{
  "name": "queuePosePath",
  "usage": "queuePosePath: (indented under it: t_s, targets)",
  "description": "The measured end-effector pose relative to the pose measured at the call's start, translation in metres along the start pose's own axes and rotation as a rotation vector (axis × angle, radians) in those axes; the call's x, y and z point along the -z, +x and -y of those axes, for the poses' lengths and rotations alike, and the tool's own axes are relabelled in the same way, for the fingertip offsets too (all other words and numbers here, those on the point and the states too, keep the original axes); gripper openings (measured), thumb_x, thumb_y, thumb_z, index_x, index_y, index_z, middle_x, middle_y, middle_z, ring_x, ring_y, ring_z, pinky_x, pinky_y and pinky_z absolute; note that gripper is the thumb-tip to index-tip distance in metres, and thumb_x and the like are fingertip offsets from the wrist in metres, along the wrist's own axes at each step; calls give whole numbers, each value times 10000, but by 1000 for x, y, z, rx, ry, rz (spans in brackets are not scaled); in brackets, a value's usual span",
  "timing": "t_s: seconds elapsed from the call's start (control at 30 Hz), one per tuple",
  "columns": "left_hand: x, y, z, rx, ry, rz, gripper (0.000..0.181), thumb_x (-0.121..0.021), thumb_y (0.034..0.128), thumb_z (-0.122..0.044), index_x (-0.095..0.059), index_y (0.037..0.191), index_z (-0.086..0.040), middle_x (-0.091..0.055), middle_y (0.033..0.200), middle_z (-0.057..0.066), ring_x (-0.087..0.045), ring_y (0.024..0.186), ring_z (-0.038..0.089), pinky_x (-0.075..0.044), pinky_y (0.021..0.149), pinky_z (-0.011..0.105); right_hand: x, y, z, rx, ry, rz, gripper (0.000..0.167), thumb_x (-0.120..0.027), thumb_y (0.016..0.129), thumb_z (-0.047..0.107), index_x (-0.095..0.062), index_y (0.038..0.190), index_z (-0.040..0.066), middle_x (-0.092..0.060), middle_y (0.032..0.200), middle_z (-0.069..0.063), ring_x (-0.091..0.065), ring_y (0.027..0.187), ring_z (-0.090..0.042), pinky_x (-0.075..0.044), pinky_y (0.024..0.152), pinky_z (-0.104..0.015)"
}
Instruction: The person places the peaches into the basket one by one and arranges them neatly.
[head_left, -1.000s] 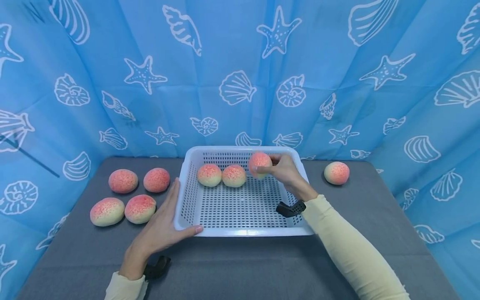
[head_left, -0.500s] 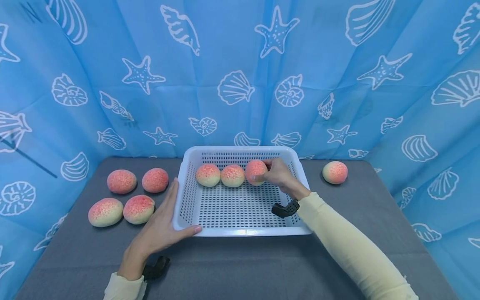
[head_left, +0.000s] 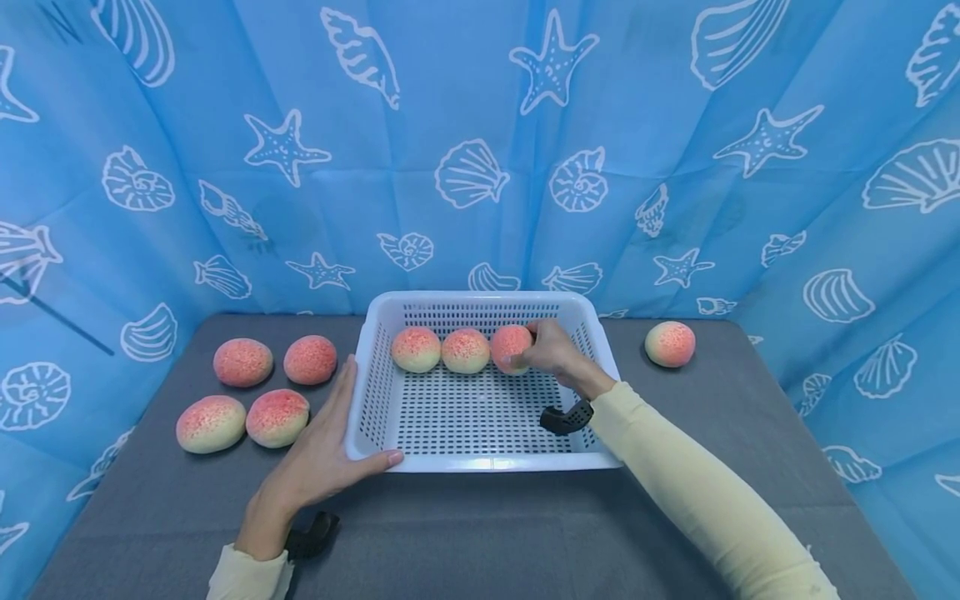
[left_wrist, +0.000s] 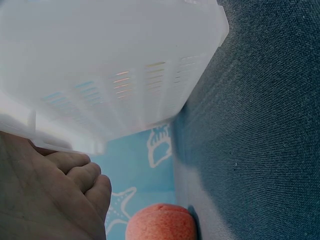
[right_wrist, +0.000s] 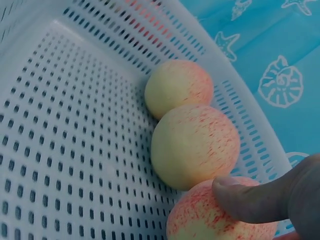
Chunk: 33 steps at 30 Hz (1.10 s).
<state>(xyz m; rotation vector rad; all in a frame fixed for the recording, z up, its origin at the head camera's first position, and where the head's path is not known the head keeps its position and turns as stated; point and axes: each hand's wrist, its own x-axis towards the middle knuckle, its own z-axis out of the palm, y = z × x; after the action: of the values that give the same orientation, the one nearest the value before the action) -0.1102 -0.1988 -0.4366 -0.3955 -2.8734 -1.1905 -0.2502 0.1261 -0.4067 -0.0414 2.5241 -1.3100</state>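
A white perforated plastic basket (head_left: 480, 463) stands on the grey cloth. Along its far wall are two peaches in a row, a left peach (head_left: 416, 350) and a middle peach (head_left: 466, 352). My right hand (head_left: 557, 350) grips a third peach (head_left: 510, 347) at the right end of this row. In the right wrist view my thumb lies across that peach (right_wrist: 200, 212), which sits against its neighbour. My left hand (head_left: 318, 458) rests against the basket's left side, fingers straight along the outside and thumb on the front rim. The left wrist view shows the fingers near the basket's wall (left_wrist: 135, 85).
Left of the basket lie several more peaches, the nearest beside my left hand being a pink-topped peach (head_left: 278, 418). One peach (head_left: 670, 344) lies alone on the right. A blue shell-print curtain (head_left: 480, 183) hangs directly behind the table (head_left: 495, 533).
My right hand has lowered the third peach and moved it slightly left, beside the middle peach. My left hand has stayed on the basket.
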Motion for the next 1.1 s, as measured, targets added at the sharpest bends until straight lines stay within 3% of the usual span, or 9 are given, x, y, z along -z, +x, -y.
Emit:
queuePosePath:
  t_s: [0.27, 0.5, 0.7, 0.8, 1.1]
  targets:
    - [0, 0, 1, 12, 1, -3, 1350, -866, 746, -545, 148, 1607, -316, 67, 1699, 32, -127, 1522, 375, -266, 1092, 690, -3, -1, 1, 30, -40, 8, 514, -792, 818, -6, -615, 1297, -66, -674, 1157, -186, -660, 931, -254, -560, 779, -366]
    - [-2, 0, 0, 13, -5, 5, 1349, -862, 749, -550, 140, 1614, -292, 56, 1699, 50, -115, 1525, 382, -260, 1092, 698, 8, -6, 2, -6, -106, 28, 230, -798, 796, -14, -691, 996, -49, -602, 814, -108, -498, 669, -201, -434, 598, -319]
    - [-1, 0, -1, 22, -7, 7, 1352, -863, 742, -560, 147, 1608, -317, 60, 1698, 31, -109, 1529, 363, -252, 1101, 692, 13, -7, 0, -13, -125, 11, 185, -841, 771, 11, -713, 899, -30, -599, 777, -82, -503, 670, -200, -414, 586, -292]
    - [-1, 1, -1, 25, -5, 8, 1357, -852, 735, -597, 148, 1607, -315, 57, 1698, 38, -117, 1526, 370, -253, 1098, 695, 12, -6, -1, -2, -131, 9, 190, -849, 762, 6, -728, 904, -30, -626, 786, -90, -520, 674, -200, -434, 593, -297]
    - [0, 0, -1, 30, 1, 5, 1359, -854, 737, -590, 151, 1607, -309, 66, 1698, 42, -115, 1525, 383, -251, 1094, 702, -3, 0, 0, 41, -99, -44, 464, -841, 753, -34, -678, 1187, -60, -698, 1037, -167, -656, 864, -254, -565, 745, -375]
